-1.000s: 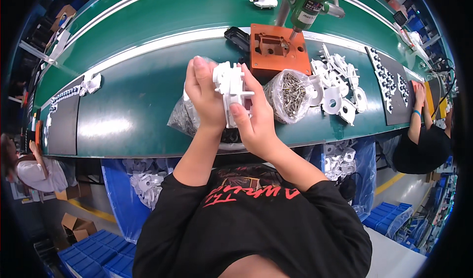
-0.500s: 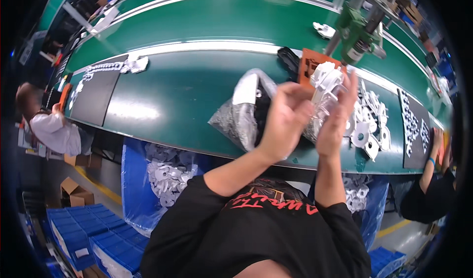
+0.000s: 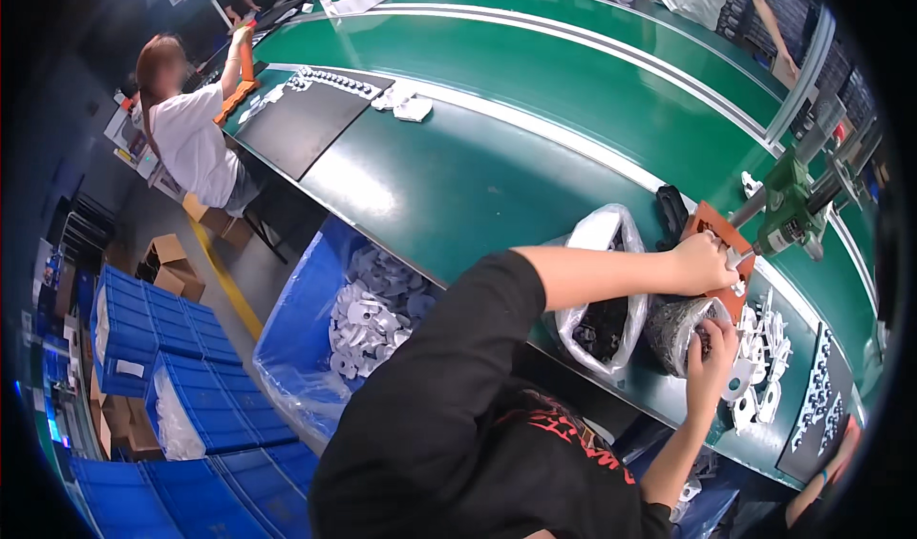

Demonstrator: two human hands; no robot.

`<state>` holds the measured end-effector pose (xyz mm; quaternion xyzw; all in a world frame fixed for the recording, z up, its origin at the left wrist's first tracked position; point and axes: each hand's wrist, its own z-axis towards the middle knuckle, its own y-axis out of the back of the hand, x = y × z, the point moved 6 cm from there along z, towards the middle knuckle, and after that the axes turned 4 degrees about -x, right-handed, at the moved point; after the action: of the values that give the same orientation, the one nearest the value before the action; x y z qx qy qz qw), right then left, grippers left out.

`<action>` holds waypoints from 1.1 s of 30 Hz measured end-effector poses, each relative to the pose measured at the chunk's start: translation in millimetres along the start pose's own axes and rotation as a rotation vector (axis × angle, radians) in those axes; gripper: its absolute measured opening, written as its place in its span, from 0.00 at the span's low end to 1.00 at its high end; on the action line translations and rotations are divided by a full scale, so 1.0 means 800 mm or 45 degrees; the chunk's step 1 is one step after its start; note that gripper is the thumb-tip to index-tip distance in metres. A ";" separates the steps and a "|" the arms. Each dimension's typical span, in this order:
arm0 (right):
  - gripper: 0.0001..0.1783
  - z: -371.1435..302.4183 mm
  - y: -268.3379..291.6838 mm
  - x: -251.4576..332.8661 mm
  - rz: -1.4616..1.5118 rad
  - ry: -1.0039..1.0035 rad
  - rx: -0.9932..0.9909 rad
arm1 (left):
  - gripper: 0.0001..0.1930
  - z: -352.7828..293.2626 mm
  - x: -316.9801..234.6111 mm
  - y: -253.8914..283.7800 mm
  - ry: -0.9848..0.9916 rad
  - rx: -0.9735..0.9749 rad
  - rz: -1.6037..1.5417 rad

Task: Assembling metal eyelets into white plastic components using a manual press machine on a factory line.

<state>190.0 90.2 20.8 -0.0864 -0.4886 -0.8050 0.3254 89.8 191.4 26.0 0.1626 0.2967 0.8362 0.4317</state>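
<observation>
My left hand (image 3: pixel 705 264) is closed at the orange fixture (image 3: pixel 709 219), beneath the green press (image 3: pixel 791 200). White plastic (image 3: pixel 736 260) shows at its fingertips, and the curled fingers cover the rest of that part. Just nearer to me, my right hand (image 3: pixel 713 350) reaches into the mouth of a clear plastic bag (image 3: pixel 669 334). Its fingertips are partly hidden there, so what they touch cannot be made out. Left of this bag stands an open plastic-lined bag (image 3: pixel 623 350) with dark small pieces inside. White plastic parts (image 3: pixel 764 353) lie heaped to the right of my right hand.
A black object (image 3: pixel 671 212) lies beside the fixture. Dark mats with rows of small parts lie at the left (image 3: pixel 310 119) and right (image 3: pixel 817 405). A blue bin (image 3: pixel 296 324) of white parts stands below the table. Co-workers are at the left, far side and right.
My view has swung left. My hands were together, raised around white parts; now they are apart, the left at the fixture and the right at the clear bag.
</observation>
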 end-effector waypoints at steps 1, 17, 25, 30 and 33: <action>0.13 -0.001 -0.003 0.003 -0.017 0.010 -0.010 | 0.04 0.003 -0.002 -0.021 -0.083 0.055 0.102; 0.08 0.007 -0.003 -0.026 0.117 -0.099 -0.150 | 0.08 -0.003 0.035 -0.059 0.098 0.269 -0.213; 0.08 0.002 0.000 -0.027 0.113 -0.105 -0.137 | 0.17 -0.038 0.068 0.026 0.626 0.286 -0.811; 0.06 0.010 -0.002 -0.027 0.061 -0.158 -0.071 | 0.08 -0.099 0.046 0.091 0.661 0.823 -0.564; 0.05 0.010 -0.005 -0.027 0.060 -0.126 -0.106 | 0.08 -0.121 0.031 0.108 0.379 0.802 -0.052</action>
<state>203.0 108.0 12.1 -0.1510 -0.4678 -0.8115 0.3160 -29.3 138.2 6.5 0.1581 0.6032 0.7092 0.3289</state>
